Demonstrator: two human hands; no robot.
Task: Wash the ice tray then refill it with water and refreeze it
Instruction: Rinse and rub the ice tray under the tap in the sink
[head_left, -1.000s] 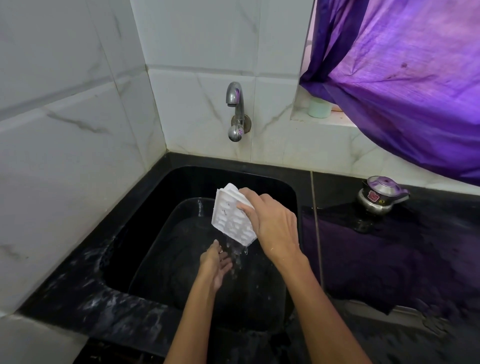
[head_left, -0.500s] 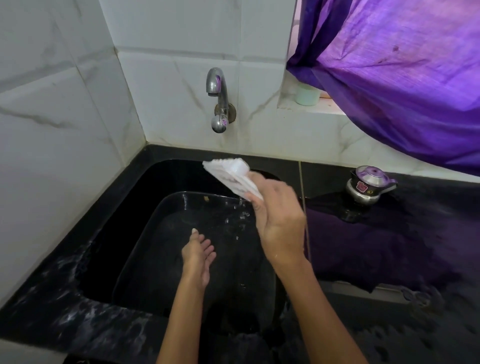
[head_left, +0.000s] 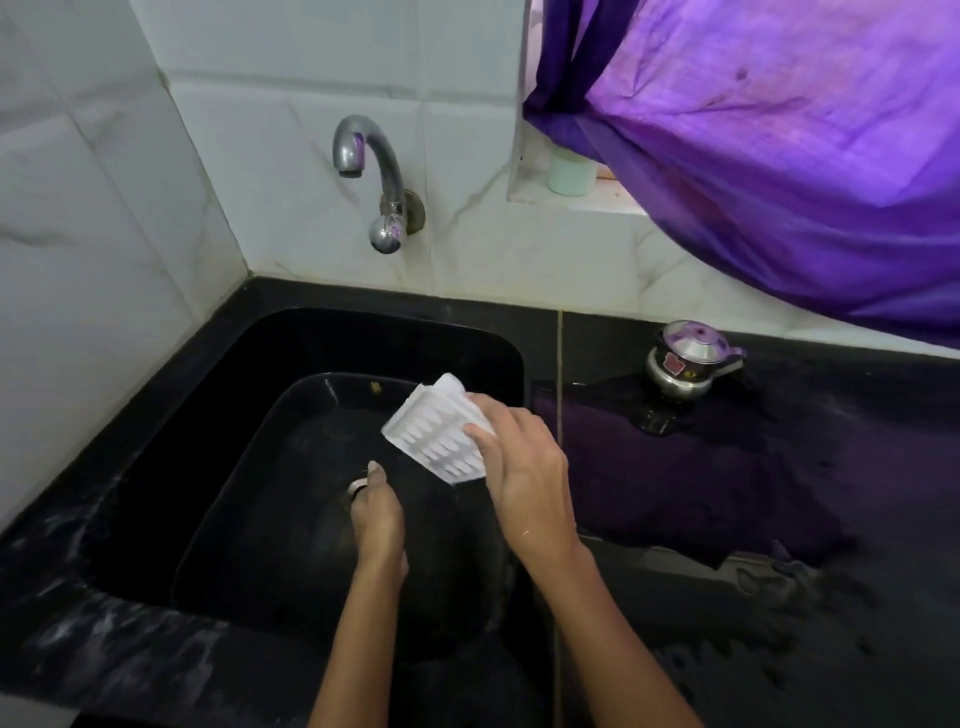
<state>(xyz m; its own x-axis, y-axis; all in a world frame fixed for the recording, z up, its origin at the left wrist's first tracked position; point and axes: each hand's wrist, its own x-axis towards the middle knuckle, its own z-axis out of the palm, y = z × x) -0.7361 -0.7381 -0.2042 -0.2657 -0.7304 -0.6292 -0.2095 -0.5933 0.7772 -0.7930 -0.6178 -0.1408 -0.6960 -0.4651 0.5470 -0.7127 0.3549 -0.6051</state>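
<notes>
One hand only, the right hand (head_left: 524, 470), its fingers (head_left: 480, 431) gripping the tilted ice tray (head_left: 439, 434); left hand (head_left: 378, 512) loosely curled, empty — wet plastic could slip into the sink (head_left: 249, 415).

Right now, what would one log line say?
right hand: holding ice tray tilted over sink | left hand: empty, low in sink | tap: no water visible

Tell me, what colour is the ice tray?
White. The ice tray, held in the right hand over the black sink, shows in the head view.
</notes>
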